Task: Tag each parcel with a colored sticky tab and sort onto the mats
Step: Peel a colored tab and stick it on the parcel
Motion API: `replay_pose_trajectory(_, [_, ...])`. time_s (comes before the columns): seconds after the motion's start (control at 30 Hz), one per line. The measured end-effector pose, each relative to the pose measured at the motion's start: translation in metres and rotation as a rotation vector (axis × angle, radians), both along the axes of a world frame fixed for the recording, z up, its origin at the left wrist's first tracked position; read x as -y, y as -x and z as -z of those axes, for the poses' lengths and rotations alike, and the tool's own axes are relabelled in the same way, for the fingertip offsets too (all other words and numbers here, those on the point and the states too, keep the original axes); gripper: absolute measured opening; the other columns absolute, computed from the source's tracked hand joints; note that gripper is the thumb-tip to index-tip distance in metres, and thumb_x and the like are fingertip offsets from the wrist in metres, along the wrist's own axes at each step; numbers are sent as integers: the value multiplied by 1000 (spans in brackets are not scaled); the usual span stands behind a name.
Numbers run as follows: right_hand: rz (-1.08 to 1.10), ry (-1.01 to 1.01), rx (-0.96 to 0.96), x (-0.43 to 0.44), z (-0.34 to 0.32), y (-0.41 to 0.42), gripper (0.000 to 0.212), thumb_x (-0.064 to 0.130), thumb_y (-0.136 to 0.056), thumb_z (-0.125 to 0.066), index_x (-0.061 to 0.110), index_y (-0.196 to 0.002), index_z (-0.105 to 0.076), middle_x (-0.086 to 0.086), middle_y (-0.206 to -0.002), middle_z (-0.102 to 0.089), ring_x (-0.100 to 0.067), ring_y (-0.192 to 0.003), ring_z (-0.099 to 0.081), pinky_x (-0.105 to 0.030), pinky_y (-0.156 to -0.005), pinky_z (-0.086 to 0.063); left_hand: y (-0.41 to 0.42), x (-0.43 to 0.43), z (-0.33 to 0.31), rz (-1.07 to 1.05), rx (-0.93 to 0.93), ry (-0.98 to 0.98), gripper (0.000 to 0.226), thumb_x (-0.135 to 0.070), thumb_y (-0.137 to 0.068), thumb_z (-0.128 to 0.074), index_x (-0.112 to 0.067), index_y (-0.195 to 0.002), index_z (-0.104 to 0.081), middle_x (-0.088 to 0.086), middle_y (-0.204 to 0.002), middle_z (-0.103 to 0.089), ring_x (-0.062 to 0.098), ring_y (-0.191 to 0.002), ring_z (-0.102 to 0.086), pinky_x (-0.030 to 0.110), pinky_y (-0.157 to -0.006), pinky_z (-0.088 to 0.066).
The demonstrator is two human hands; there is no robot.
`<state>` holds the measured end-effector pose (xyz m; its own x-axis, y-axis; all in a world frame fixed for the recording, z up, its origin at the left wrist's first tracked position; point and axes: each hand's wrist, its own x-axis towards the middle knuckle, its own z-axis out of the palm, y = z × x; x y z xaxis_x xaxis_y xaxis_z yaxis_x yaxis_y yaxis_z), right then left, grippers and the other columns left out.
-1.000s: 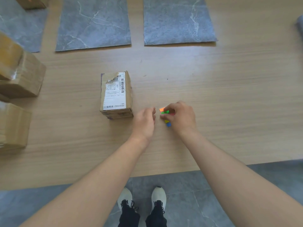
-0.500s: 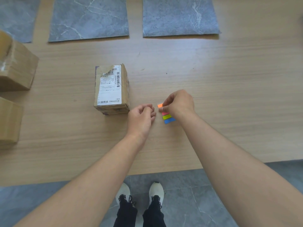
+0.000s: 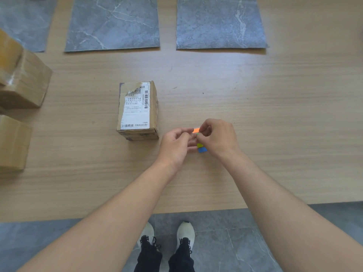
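Parcel (image 3: 137,110) sits just left of both hands (image 3: 198,140) pinching tabs (image 3: 196,130).

The parcel (image 3: 137,110) stands at ten o'clock just beside my left hand (image 3: 175,145), blocking that way. From twelve to three o'clock the table (image 3: 275,114) lies bare up to the mats (image 3: 221,22). More boxes (image 3: 21,83) crowd nine o'clock, well apart.

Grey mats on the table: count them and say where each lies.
3. One mat lies at the far centre, one to its right, and one at the far left, cut off by the frame edge. More may lie out of view.
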<state>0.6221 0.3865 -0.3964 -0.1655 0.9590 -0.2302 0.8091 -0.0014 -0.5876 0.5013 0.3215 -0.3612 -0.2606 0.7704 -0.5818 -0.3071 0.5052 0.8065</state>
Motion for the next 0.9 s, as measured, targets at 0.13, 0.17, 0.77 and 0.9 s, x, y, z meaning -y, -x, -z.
replay_pose_trajectory(0.13, [-80,-93,-13,2,8,-7,10,17,-74,-75,18,-84,-73,7,-72,-67,-19,-76,-67,-33,-67,-52,1,-4,3,31,61,46,28,4,-98,-45,6,-121,-62,20,-110,-73,27,-103,-73,27,-83,-61])
replay_pose_trajectory(0.17, [-84,-100,-20,2,8,-9,9,17,-74,-75,18,-83,-73,6,-73,-68,-19,-75,-67,-33,-67,-52,2,-4,4,38,68,58,28,3,-98,-47,5,-121,-63,18,-110,-73,26,-105,-72,28,-88,-59])
replay_pose_trajectory(0.77, [347,167,-617,6,-18,-54,17,1,-84,-75,18,-80,-78,3,-74,-71,-6,-66,-64,-27,-71,-58,-6,-9,6,165,-112,134,18,-12,-97,-59,-19,-109,-71,8,-112,-74,17,-110,-70,33,-101,-54])
replay_pose_trajectory(0.9, [371,82,-779,17,-28,-54,13,0,-85,-77,13,-86,-76,0,-77,-71,-9,-71,-65,-28,-71,-58,-9,-8,-1,173,-244,75,12,-20,-89,-66,-21,-94,-77,3,-100,-76,19,-97,-73,37,-96,-57])
